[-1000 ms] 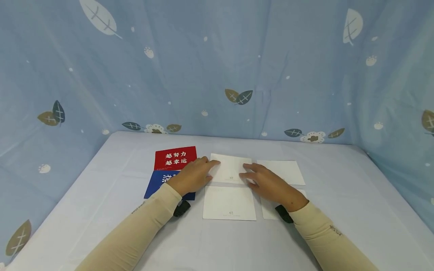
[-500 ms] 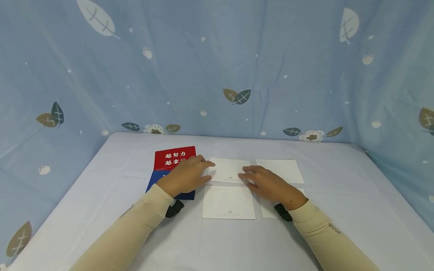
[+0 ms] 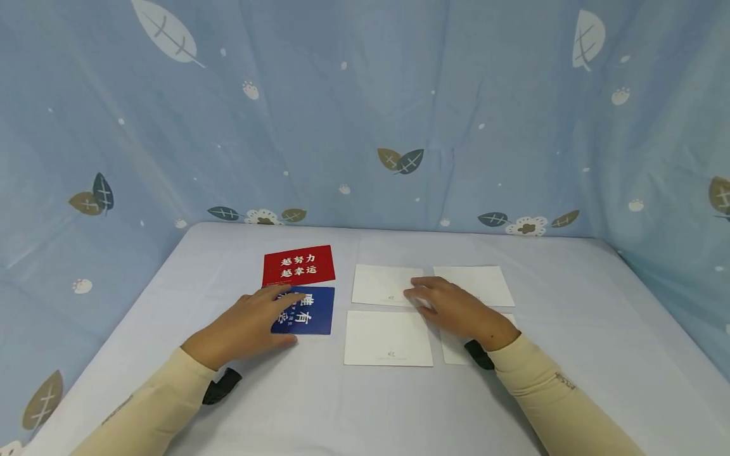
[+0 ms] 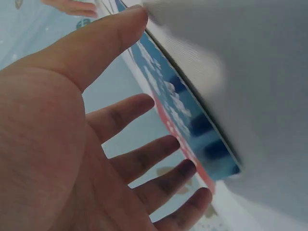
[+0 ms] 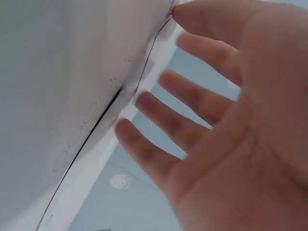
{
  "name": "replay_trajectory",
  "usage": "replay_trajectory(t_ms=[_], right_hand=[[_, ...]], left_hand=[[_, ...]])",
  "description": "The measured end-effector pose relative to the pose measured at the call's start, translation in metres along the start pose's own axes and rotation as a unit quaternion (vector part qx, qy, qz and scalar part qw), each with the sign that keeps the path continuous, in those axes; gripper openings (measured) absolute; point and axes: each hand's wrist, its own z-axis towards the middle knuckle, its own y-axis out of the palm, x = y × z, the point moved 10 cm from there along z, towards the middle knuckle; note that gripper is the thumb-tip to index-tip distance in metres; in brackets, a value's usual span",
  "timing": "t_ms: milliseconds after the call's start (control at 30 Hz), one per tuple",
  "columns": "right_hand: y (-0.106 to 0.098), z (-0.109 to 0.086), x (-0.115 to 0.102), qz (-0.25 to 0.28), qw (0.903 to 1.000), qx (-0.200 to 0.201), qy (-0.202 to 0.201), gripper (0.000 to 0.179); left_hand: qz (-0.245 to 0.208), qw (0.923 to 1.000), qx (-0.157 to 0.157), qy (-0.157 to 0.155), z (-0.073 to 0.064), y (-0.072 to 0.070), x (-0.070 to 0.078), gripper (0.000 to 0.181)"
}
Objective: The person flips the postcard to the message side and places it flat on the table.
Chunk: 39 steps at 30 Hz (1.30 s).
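Observation:
My left hand [image 3: 245, 329] reaches over a blue card [image 3: 319, 310] with white characters, covering its left side. In the left wrist view its fingers are spread, close to the blue card [image 4: 192, 120], and nothing is in the grasp. A red card [image 3: 299, 266] with white characters lies just behind the blue one. My right hand [image 3: 459, 313] hovers with loosely bent fingers over the white cards, fingertips at the right edge of the back middle white card [image 3: 379, 285]. That hand partly hides the back right card [image 3: 479, 285] and the front right card [image 3: 453, 348].
A front middle white card [image 3: 388, 339] lies nearer me, with a small printed mark. All the cards rest on a white-covered table [image 3: 376, 405]. Behind it hangs a blue curtain [image 3: 319, 95] with leaf patterns.
My left hand has left the back middle white card and moved left and nearer me, onto the blue card. The red card now shows fully. My right hand has stayed nearly in place.

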Motion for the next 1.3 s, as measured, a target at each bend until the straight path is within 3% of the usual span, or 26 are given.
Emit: replay_trajectory(t_ms=[167, 333, 433, 700, 967, 1167, 1300], right_hand=[[-0.007, 0.001, -0.012, -0.030, 0.9990, 0.030, -0.012, 0.043], [-0.009, 0.012, -0.061, -0.051, 0.9952, 0.040, -0.073, 0.039], [-0.005, 0.023, -0.087, -0.055, 0.9944, 0.021, -0.088, 0.038], [0.025, 0.049, -0.129, -0.076, 0.9920, -0.065, -0.076, 0.045], [0.047, 0.049, -0.144, -0.091, 0.9863, -0.114, -0.078, 0.050], [0.043, 0.051, -0.144, -0.093, 0.9867, -0.098, -0.090, 0.044], [0.042, 0.052, -0.143, -0.090, 0.9871, -0.095, -0.092, 0.042]], left_hand=[[-0.024, 0.9990, -0.032, -0.020, -0.007, 0.011, -0.010, 0.077], [-0.024, 0.9990, -0.028, -0.024, -0.012, 0.018, -0.014, 0.072], [-0.016, 0.9996, -0.015, -0.017, -0.017, 0.019, -0.014, 0.069], [0.008, 0.9999, -0.014, 0.000, -0.024, 0.021, -0.011, 0.066], [0.056, 0.9978, 0.003, 0.036, -0.025, 0.012, -0.003, 0.057], [0.078, 0.9934, 0.035, 0.076, -0.021, -0.002, 0.005, 0.034], [0.073, 0.9938, 0.036, 0.076, -0.020, -0.004, 0.001, 0.045]])
